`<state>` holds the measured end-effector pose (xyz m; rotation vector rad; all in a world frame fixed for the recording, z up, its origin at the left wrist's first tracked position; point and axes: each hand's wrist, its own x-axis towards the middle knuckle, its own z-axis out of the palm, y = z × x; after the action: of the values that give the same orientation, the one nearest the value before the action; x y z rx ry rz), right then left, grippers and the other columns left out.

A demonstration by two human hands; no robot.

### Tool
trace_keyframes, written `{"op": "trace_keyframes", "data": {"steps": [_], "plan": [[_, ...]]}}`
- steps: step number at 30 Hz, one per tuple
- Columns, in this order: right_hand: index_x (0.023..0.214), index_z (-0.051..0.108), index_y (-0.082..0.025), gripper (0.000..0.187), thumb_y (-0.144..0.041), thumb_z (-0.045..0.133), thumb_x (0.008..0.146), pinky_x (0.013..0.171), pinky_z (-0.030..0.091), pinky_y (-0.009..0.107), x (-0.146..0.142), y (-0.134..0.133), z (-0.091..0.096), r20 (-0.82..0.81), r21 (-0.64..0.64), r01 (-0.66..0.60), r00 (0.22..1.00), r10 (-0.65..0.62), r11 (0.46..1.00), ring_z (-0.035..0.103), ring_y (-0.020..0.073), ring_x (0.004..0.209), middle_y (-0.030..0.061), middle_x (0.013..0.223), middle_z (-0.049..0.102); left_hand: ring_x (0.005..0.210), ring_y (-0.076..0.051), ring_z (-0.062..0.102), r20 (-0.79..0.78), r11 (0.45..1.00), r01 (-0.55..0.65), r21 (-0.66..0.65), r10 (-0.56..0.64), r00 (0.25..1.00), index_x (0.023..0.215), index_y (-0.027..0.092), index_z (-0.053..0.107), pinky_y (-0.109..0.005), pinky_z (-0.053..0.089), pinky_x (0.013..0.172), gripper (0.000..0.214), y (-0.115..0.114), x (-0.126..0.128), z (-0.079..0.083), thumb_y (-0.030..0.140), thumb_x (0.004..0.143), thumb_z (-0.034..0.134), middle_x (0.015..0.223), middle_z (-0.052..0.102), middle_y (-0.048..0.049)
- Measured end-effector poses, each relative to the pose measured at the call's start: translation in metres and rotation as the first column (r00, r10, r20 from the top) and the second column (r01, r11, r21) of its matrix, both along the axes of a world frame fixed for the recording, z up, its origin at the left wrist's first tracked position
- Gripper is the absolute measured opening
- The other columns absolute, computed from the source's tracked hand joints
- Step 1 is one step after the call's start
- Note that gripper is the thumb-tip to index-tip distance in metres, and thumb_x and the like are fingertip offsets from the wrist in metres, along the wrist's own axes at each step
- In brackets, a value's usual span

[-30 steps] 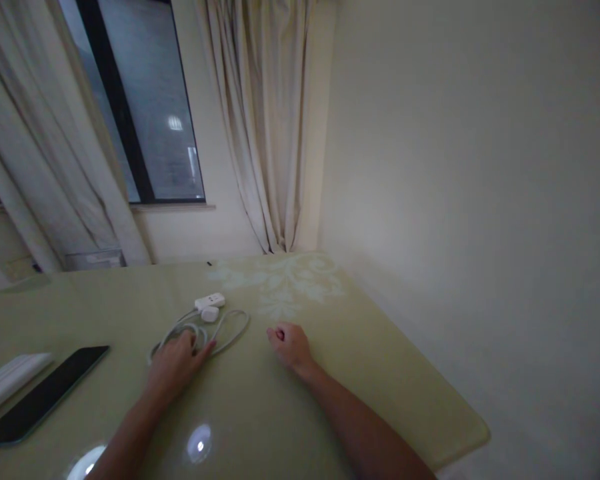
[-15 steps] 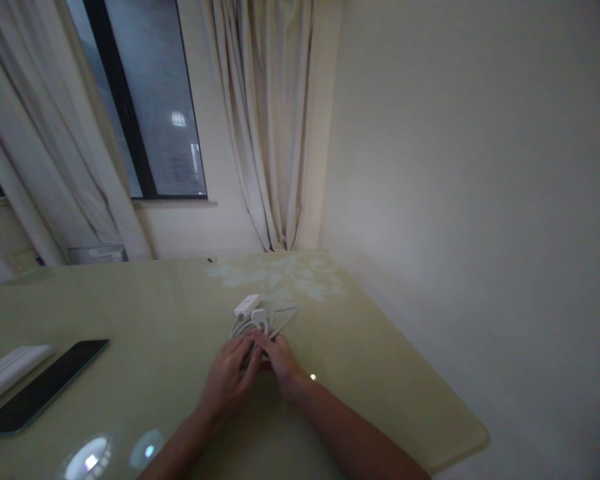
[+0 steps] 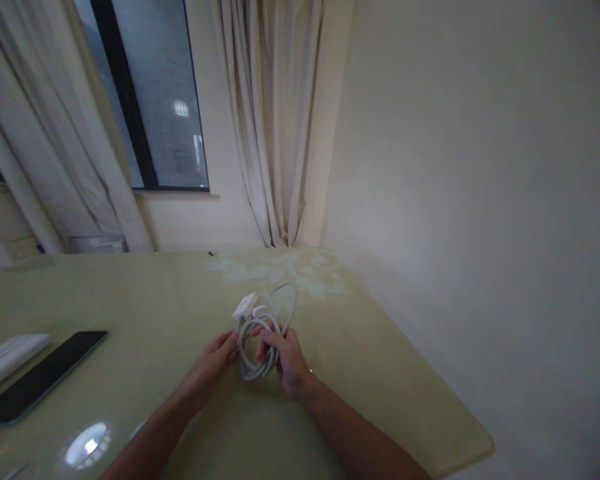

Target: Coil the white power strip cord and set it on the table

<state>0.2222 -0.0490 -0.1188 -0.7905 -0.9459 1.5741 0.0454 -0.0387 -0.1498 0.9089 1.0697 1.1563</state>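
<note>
A white extension cord (image 3: 253, 370) is coiled into a loose ring between my two hands, over the table. Its white socket block (image 3: 245, 306) sits at the far left of the coil, with the white plug (image 3: 259, 311) beside it. One thin loop of cable sticks out at the upper right. My right hand (image 3: 286, 357) is closed around the right side of the coil, thumb on top. At the left side, my left hand (image 3: 220, 353) pinches the coil's edge just below the socket block; some of its fingertips are hidden behind the cable.
A black flat slab (image 3: 45, 377) and a long white object (image 3: 13, 360) lie at the left of the pale green glossy table (image 3: 145, 300). A small dark item (image 3: 211, 253) rests near the back edge. The wall (image 3: 455, 200) borders the table's right side; curtains (image 3: 275, 133) hang behind.
My hands have moved apart, the left one to the left, uncovering the ring of cable. The coil now shows its round face, and the loose loop at the upper right stands wider.
</note>
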Motion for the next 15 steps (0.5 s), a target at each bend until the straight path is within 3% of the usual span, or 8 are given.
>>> {"op": "trace_keyframes", "data": {"steps": [5,8,11,15], "plan": [[0.088,0.077,-0.013,0.038,-0.049,0.076,0.074,0.043,0.041,0.020,0.008,-0.007,0.014,-0.032,0.035,-0.130,0.991,0.131,0.991,0.055,0.0111,0.048,0.0000,0.056,0.064,0.097,-0.029,0.075,0.120,0.994,0.069,-0.089,-0.058,0.991,0.093,0.012,0.079,-0.035,0.059,0.086,0.057,-0.002,-0.009,0.013,0.059,0.064,0.093,0.103,0.081,-0.0149],[0.089,0.077,-0.013,0.040,-0.049,0.078,0.073,0.044,0.043,0.020,0.007,-0.007,0.012,0.032,0.052,-0.136,0.990,0.134,0.989,0.056,0.0111,0.048,-0.0004,0.058,0.064,0.094,-0.026,0.074,0.038,0.999,-0.032,-0.031,0.033,0.999,0.099,0.015,0.078,-0.033,0.059,0.081,0.061,-0.003,-0.011,0.012,0.062,0.063,0.092,0.103,0.080,-0.0121],[0.083,0.071,-0.014,0.041,-0.053,0.081,0.072,0.041,0.040,0.021,0.003,-0.003,0.004,0.109,0.046,-0.021,0.994,0.015,0.999,0.053,0.0105,0.044,-0.0022,0.058,0.062,0.100,-0.027,0.073,-0.127,0.985,-0.122,0.122,0.137,0.982,0.105,0.018,0.073,-0.036,0.059,0.083,0.068,-0.002,-0.009,0.006,0.074,0.068,0.083,0.105,0.078,-0.0094],[0.074,0.061,-0.018,0.044,-0.054,0.087,0.070,0.041,0.035,0.019,0.002,0.006,-0.004,0.083,0.034,0.187,0.979,-0.189,0.982,0.047,0.0070,0.043,-0.0068,0.057,0.056,0.106,-0.031,0.072,-0.262,0.930,-0.164,0.330,0.256,0.930,0.104,0.019,0.067,-0.045,0.059,0.090,0.072,0.003,-0.004,-0.005,0.085,0.076,0.067,0.110,0.075,-0.0125]]}}
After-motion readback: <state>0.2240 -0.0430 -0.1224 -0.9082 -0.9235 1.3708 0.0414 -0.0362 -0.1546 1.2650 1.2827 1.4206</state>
